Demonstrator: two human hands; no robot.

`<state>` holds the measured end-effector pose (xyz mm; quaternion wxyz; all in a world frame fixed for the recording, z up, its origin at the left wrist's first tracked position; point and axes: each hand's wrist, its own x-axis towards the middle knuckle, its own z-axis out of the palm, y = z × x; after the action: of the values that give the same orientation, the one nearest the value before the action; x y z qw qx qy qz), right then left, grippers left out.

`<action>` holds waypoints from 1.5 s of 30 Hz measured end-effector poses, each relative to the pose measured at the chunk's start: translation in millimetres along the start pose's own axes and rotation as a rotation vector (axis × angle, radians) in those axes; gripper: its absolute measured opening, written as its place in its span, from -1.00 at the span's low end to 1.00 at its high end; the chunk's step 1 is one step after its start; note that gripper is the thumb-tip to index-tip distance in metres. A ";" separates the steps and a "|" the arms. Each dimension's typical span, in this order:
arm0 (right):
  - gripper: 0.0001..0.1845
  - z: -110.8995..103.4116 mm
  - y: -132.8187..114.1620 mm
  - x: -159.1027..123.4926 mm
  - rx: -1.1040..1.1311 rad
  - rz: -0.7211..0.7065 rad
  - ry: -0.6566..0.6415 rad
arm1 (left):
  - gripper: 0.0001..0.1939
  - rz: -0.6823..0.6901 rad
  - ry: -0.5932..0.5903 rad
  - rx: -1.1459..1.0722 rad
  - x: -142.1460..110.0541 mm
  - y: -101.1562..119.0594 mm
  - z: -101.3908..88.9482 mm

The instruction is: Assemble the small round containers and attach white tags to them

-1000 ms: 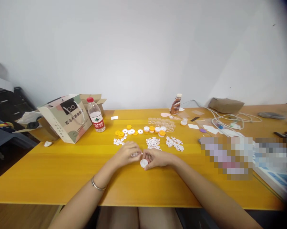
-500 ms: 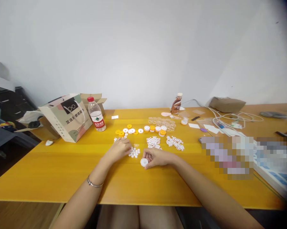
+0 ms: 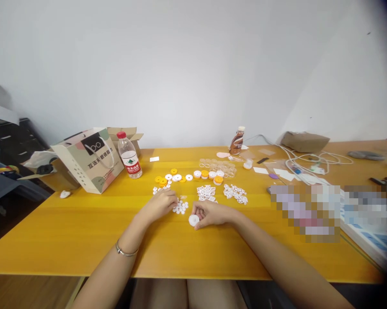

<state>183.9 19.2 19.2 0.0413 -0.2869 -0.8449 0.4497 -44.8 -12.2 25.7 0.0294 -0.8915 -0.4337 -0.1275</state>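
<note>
Between the thumb and fingers of my right hand (image 3: 211, 213) is a white round plastic piece (image 3: 194, 220), held just above the table or touching it. My left hand (image 3: 162, 202) has its fingers drawn together at the left edge of a pile of small white discs (image 3: 180, 207); whatever they pinch is too small to make out. Beyond the right hand lie two heaps of white openwork pieces (image 3: 206, 192), one of them further right. White and yellow round caps (image 3: 173, 171) spread out past the left hand. Several capped round containers (image 3: 205, 174) stand in a row, with clear rings (image 3: 217, 165) behind.
A water bottle (image 3: 129, 159) and a paper bag (image 3: 93, 163) stand at the left. At the back are a brown drink bottle (image 3: 237, 142) and a brown packet (image 3: 304, 141). White cables (image 3: 291, 161) and paper slips (image 3: 285, 174) lie to the right, near a blurred-out area.
Both hands stay almost where they were, the right still holding the white round piece. The whole view has shifted very slightly.
</note>
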 end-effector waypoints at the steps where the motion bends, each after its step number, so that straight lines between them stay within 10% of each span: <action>1: -0.52 0.0 0.1 0.0 0.000 -0.001 0.000 | -0.79 0.007 0.012 -0.019 0.0 1.8 -0.3; 20: -0.57 -0.7 4.7 1.9 0.006 -0.052 -0.016 | -0.72 0.387 0.091 0.068 8.1 39.5 14.7; 45: -0.56 -1.7 1.2 0.2 0.045 -0.032 -0.010 | -0.72 0.399 0.151 0.118 8.3 42.7 14.2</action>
<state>184.8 21.1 19.2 0.0508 -0.2704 -0.8392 0.4692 -3.7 -30.2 16.6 0.1384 -0.9443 -0.2521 -0.1599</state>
